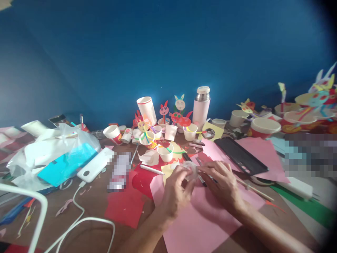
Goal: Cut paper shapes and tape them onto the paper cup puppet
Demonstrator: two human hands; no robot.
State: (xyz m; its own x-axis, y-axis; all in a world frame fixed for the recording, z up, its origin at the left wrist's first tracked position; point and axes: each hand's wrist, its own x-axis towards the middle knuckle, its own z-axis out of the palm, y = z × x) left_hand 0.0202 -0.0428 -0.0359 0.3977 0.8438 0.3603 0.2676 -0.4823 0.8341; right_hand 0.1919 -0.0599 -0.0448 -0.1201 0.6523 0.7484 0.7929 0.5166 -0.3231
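Above a large pink paper sheet, my left hand is closed on a roll of clear tape, thumb and fingers pinching its side. My right hand meets the tape roll's right edge, its fingers pressed together at the fingertips; anything between them is too small to make out. Dark pens lie partly under the right fingers. A white pen and red paper are left of the hands. Just beyond stands a small paper cup with a red paper figure in it.
Paper cups with cut-out figures and a pink thermos stand along the blue wall. At left are a white power bank, its cable and a plastic bag. A black phone case lies at right, near a wooden stick.
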